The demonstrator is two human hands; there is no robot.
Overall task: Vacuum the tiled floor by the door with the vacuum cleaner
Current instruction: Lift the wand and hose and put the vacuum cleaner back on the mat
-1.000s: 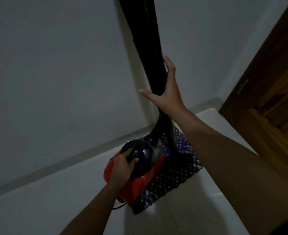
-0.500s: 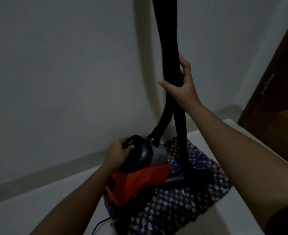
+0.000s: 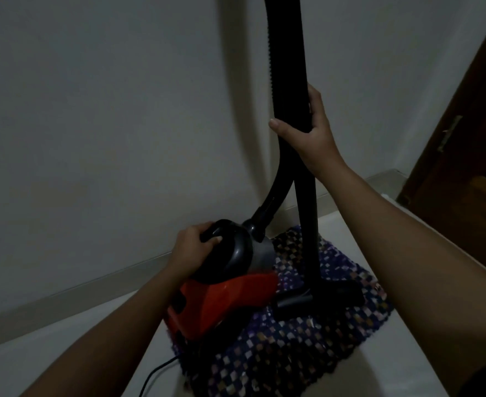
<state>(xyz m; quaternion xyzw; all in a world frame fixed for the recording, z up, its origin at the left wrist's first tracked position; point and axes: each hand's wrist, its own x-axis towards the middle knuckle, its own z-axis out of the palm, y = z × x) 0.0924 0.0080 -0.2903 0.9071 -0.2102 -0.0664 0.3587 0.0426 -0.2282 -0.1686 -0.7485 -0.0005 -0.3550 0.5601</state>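
Grey wall (image 3: 107,124) fills most of your view, with pale tiled floor (image 3: 64,353) below and a brown door (image 3: 470,138) at the right edge. On the purple patterned mat (image 3: 307,339) sits the red-and-black vacuum cleaner (image 3: 224,302), its black tube (image 3: 290,81) upright. Your right hand (image 3: 313,136) wraps its fingers round that tube; your left hand (image 3: 190,247) curls round the vacuum's top handle (image 3: 227,247). A thin cord (image 3: 156,376) trails beside the mat.

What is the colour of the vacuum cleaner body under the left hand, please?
The vacuum cleaner body is red, with a black rounded top; the head view shows it.
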